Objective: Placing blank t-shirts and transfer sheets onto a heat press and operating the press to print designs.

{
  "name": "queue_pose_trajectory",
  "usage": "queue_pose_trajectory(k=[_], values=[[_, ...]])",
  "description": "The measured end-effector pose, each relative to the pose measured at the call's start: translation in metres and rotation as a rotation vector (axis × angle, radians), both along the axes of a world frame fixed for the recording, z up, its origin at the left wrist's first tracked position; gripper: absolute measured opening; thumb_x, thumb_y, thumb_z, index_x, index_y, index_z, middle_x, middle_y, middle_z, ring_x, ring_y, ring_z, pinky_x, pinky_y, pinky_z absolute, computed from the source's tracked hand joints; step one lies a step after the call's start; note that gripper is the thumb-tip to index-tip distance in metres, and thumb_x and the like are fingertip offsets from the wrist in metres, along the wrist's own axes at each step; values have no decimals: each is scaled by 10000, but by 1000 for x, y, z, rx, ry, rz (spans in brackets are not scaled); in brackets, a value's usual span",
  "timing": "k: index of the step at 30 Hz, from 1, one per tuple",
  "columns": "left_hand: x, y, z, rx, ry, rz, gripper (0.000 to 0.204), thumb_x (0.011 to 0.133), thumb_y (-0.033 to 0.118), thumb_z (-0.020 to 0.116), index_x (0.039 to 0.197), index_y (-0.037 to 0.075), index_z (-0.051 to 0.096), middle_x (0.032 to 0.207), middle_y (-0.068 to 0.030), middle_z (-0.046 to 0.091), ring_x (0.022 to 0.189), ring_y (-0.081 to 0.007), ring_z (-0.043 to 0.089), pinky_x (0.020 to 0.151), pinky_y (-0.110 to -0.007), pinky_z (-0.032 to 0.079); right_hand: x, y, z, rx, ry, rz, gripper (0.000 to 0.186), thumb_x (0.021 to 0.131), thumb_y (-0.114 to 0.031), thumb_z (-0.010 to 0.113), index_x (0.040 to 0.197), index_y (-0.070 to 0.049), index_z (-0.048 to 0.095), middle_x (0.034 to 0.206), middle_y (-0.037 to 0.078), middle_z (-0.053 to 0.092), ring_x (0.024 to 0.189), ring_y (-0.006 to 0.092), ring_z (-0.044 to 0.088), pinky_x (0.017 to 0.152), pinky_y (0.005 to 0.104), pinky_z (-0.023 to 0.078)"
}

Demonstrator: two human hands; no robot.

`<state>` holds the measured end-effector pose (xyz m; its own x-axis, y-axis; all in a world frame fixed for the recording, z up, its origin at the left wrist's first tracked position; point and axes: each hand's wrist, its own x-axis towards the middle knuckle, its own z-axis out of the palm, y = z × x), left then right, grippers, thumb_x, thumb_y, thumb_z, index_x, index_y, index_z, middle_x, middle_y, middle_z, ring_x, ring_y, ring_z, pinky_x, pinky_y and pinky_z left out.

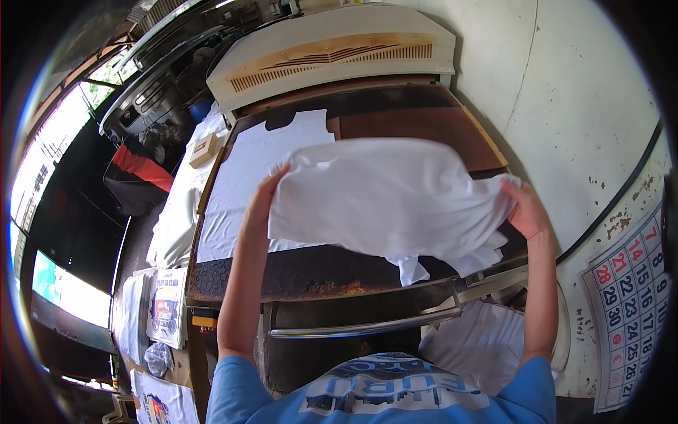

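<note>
I am holding a white garment (pixel 392 194) up over the press bed (pixel 304 272) — my left hand (pixel 265 194) is gripping its 9 o'clock edge, my right hand (pixel 526 208) pinching its 3 o'clock edge. A white sheet (pixel 247 169) is lying flat beneath.

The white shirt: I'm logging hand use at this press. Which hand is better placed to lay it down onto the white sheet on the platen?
Left, probably. The left hand grips the white shirt directly above the white sheet, while the right hand holds the far edge, beyond the sheet, near the wall.
</note>
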<state>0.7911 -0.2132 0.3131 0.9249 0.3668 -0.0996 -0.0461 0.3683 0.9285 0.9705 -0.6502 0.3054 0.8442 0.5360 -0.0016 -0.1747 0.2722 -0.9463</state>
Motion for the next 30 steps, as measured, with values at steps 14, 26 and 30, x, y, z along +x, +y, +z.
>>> queue_pose_trajectory(k=[14,26,30], values=[[-4,-19,53,-11,-230,174,342,879,362,507,998,46,565,870,-72,607,781,-161,604,722,-301,501,36,-32,103,337,-211,-161,310,815,-186,569,1064,-1,564,1015,79,595,961,184,547,874,311,409],[73,-12,133,672,-93,607,367,830,385,523,943,47,609,775,-5,552,644,-79,495,594,-231,405,113,-11,182,-9,-587,-703,376,840,-199,567,1171,-39,487,970,85,580,924,143,545,784,249,438],[177,53,37,911,289,271,298,854,334,513,974,74,595,860,-15,580,751,-113,528,641,-275,429,236,4,127,-240,-540,-370,305,827,-141,566,1119,-57,539,966,29,589,859,97,542,752,212,425]])
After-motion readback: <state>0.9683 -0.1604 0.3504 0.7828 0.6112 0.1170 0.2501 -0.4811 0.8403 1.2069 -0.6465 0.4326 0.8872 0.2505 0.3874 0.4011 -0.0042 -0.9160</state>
